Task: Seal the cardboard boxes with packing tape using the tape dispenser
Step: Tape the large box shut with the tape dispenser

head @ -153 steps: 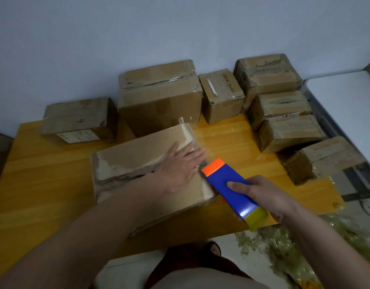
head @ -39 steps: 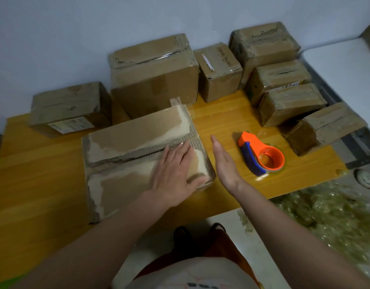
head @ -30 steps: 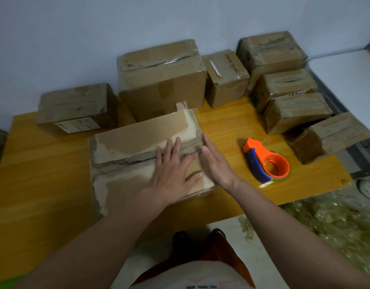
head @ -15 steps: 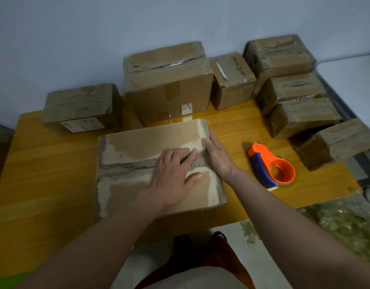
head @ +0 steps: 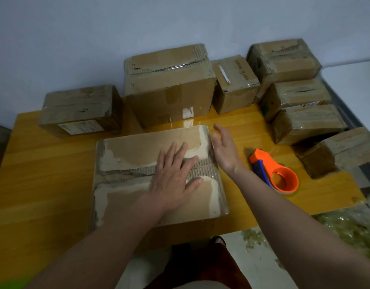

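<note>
A flat, worn cardboard box (head: 138, 155) lies on the yellow wooden table (head: 44, 184) right in front of me, glossy tape along its middle seam. My left hand (head: 173, 176) rests flat on the box top, fingers spread over the seam. My right hand (head: 223, 151) is open with straight fingers at the box's right edge, near its far corner. The orange and blue tape dispenser (head: 274, 172) lies on the table to the right of that hand, untouched.
Several taped cardboard boxes line the back of the table: one at the left (head: 79, 109), a large one (head: 169, 84) in the middle, a small one (head: 234, 84), and a stack at the right (head: 294, 97). Crumpled clear tape (head: 347, 228) lies on the floor.
The dispenser left my right hand and now lies on the table. My right hand moved to the box's right edge, slid along it toward the far corner and lifted slightly. The left hand stayed pressed on top.
</note>
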`<action>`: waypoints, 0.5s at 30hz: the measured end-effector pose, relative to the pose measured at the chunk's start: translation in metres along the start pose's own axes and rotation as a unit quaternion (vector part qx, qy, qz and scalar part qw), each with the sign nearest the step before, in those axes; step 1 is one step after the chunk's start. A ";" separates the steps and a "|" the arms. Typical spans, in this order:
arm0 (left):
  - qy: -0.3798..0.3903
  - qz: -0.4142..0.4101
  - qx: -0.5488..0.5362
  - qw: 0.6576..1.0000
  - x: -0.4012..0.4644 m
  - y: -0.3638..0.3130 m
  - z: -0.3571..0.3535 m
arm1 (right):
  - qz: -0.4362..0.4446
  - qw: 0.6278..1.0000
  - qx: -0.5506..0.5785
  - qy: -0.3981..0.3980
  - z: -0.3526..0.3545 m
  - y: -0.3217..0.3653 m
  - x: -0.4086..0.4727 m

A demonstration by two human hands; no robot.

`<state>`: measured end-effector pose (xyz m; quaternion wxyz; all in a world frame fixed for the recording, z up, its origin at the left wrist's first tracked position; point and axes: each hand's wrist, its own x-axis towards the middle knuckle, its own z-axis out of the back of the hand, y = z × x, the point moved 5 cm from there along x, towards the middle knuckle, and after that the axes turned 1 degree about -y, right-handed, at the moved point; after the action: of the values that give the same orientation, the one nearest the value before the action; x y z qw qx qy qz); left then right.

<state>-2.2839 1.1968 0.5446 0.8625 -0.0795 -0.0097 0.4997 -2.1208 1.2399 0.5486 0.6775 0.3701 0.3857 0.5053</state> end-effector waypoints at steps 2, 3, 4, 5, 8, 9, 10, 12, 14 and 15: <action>-0.003 -0.002 -0.002 1.000 0.000 0.000 0.000 | 0.094 0.992 -0.085 -0.013 0.003 0.016 0.010; -0.004 -0.003 -0.004 1.000 0.001 0.000 0.001 | 0.121 0.985 -0.121 0.011 -0.001 0.021 0.017; -0.006 -0.004 -0.005 1.000 0.000 0.000 0.001 | 0.129 0.979 -0.152 0.036 -0.005 0.024 0.023; -0.007 -0.004 -0.005 1.000 0.000 -0.001 0.001 | 0.122 0.977 -0.170 0.047 -0.006 0.023 0.027; -0.009 0.000 -0.010 1.000 -0.001 -0.002 0.002 | 0.064 0.990 -0.125 -0.001 -0.003 0.014 0.024; -0.008 0.001 -0.008 1.000 -0.001 -0.002 0.002 | 0.041 0.995 -0.094 -0.013 -0.005 0.010 0.020; -0.008 0.001 -0.006 1.000 0.000 -0.001 0.002 | 0.015 0.998 -0.062 -0.007 -0.010 0.006 0.016; -0.001 -0.002 0.002 1.000 0.000 -0.001 0.002 | -0.039 0.998 0.005 0.038 -0.022 -0.001 0.016; 0.009 -0.004 0.005 1.000 0.001 -0.001 0.001 | -0.088 0.989 0.072 0.089 -0.028 -0.005 0.023; 0.013 -0.005 0.005 1.000 0.002 -0.001 0.001 | -0.108 0.983 0.100 0.110 -0.029 -0.005 0.027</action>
<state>-2.2826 1.1980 0.5456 0.8652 -0.0819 0.0039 0.4946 -2.1393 1.2682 0.5275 0.6408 0.3342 0.5441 0.4261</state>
